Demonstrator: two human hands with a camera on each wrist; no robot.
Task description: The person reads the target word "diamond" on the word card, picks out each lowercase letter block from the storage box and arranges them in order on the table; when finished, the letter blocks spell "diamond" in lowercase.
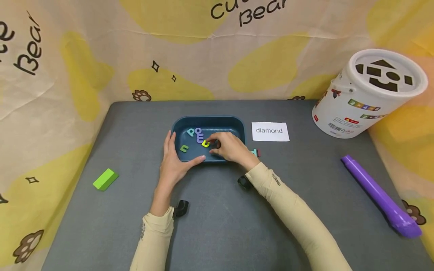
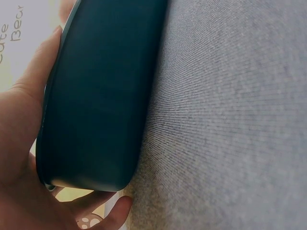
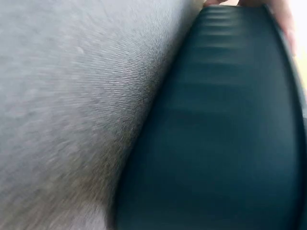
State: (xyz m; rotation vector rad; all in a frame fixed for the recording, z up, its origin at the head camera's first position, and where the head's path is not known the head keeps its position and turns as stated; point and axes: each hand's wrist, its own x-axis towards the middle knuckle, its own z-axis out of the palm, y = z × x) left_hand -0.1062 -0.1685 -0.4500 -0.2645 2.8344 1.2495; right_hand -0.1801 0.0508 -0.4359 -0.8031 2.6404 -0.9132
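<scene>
A dark blue tray (image 1: 223, 120) lies on the table with several letter pieces inside. My left hand (image 1: 173, 165) grips its near left corner, thumb along the front rim and fingers around the left end. In the left wrist view, the fingers (image 2: 120, 213) reach around the tray's end wall. Over the tray's right half, my right hand (image 1: 230, 146) has a fingertip at a yellow letter (image 1: 205, 143), its thumb held apart. Near that are a teal letter (image 1: 191, 132), purple letters (image 1: 200, 138) and a green letter n (image 1: 184, 148).
A card reading "diamond" (image 1: 270, 131) lies right of the tray. Teal and red letters (image 1: 256, 152) show beside my right wrist. A white bucket (image 1: 359, 98) stands at the back right, a purple stick (image 1: 379, 195) before it. A green block (image 1: 105, 179) sits at left.
</scene>
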